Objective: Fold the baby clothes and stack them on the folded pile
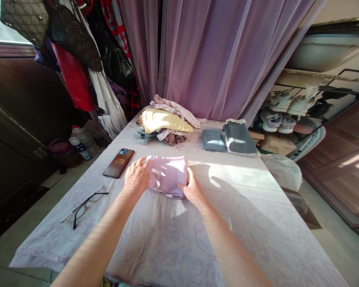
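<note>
A folded lilac ribbed garment point(167, 173) lies in the middle of the cloth-covered table point(155, 239), dappled with sunlight. At its left side, my left hand point(138, 174) grips the edge, fingertips curled over the upper corner. My right hand point(194, 186) has the opposite edge between thumb and fingers, with some fingers hidden by the cloth. Beyond it sits a loose heap of clothes point(167, 119), a yellow piece on top. Folded grey-blue garments point(239, 137) are stacked at the far right, a smaller folded one point(213, 140) beside them.
A phone point(119, 163) lies left of my left hand, and eyeglasses point(84, 205) rest nearer the left edge. Purple curtains point(203, 59) hang behind the table. Bags point(77, 40) hang at the left; a shoe rack point(290, 105) stands at the right.
</note>
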The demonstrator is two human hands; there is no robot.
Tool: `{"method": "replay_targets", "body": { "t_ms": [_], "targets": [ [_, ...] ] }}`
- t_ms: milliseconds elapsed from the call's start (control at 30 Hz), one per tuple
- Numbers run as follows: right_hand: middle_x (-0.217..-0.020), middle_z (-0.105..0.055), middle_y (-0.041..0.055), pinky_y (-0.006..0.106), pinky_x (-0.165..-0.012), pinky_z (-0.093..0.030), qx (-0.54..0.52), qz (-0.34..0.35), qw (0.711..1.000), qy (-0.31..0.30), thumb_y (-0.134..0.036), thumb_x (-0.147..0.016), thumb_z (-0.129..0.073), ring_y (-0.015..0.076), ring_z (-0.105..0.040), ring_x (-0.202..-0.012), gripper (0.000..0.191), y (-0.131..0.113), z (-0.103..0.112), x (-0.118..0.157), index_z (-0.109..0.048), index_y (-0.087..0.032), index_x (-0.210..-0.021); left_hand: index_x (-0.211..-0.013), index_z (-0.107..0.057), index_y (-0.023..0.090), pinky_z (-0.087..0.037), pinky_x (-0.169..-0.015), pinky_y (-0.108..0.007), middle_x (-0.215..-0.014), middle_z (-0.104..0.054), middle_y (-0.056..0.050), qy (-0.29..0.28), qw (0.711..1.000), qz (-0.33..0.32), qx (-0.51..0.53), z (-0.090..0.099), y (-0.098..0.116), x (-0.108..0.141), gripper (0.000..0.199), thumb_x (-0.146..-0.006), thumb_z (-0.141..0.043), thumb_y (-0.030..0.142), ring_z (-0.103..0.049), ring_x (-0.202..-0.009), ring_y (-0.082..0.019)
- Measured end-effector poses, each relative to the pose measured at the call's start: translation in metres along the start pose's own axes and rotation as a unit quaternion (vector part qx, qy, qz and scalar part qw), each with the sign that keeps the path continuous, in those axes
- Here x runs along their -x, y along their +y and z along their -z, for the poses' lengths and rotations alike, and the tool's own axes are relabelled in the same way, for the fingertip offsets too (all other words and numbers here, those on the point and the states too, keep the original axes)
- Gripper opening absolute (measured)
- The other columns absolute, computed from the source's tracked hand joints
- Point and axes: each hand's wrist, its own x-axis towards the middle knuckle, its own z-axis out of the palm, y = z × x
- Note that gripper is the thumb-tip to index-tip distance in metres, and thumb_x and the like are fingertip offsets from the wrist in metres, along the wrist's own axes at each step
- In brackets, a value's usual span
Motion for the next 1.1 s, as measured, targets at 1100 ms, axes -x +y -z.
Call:
{"method": "replay_targets", "body": {
  "t_ms": [1100],
  "targets": [
    [-0.126, -0.067, 0.0088, 0.039, -0.104, -0.049, 0.140, 0.296, 0.938, 0.109, -0.014, -0.091, -0.034, 0.0190, -0.061, -0.119, 0.045, 0.076, 0.058, -0.001, -0.066, -0.020, -0.123, -0.154, -0.027, 0.016, -0.030, -0.117, -0.053, -0.161, -0.023, -0.019, -0.089, 0.951, -0.245, 0.168, -0.076, 0.001, 0.021, 0.093, -0.079, -0.067, 0.054, -0.018, -0.149, -0.037]
  ]
}}
